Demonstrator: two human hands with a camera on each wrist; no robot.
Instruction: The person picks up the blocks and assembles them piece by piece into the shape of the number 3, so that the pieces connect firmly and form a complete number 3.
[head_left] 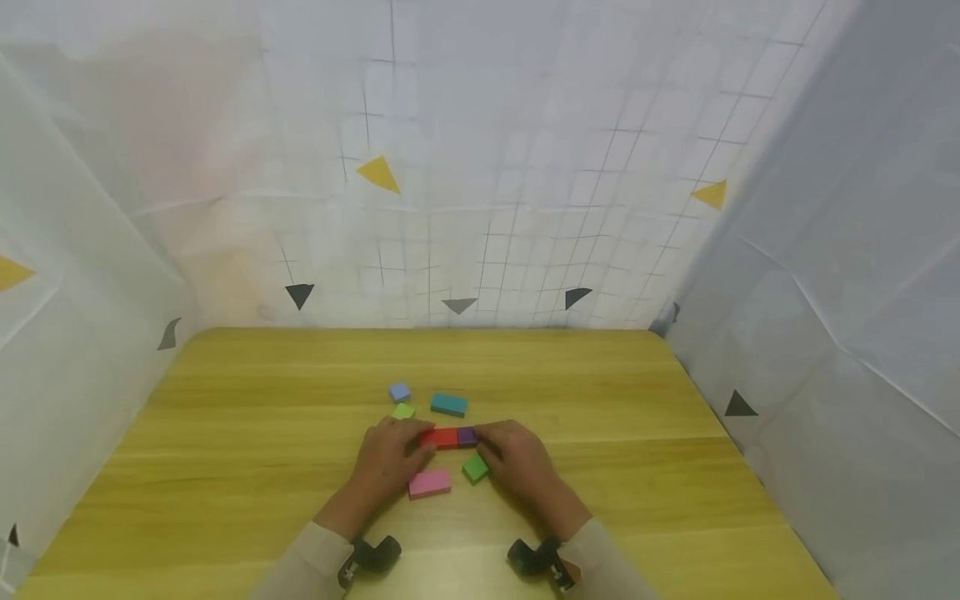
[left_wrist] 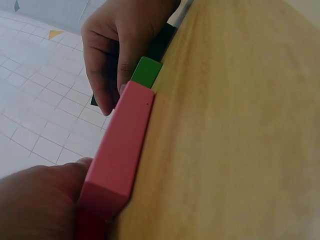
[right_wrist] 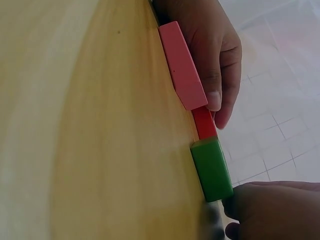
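A red block [head_left: 446, 438] and a purple block [head_left: 467, 436] lie end to end on the table in the head view. My left hand [head_left: 386, 458] pinches the left end of the red block between thumb and fingers. From the other side, my right hand [head_left: 521, 460] pinches the purple block at its right end. Nearer to me are a pink block [head_left: 430, 484], close to the left thumb, and a green block [head_left: 475, 468], beside the right thumb. In the right wrist view, the green block [right_wrist: 212, 170] hides the purple one.
Beyond the hands lie a teal block [head_left: 448, 405], a small blue block [head_left: 399, 392] and a light green block [head_left: 403, 412], the last partly behind the left hand. White sheeting [head_left: 480, 250] stands around the wooden table [head_left: 262, 400] at the back and sides.
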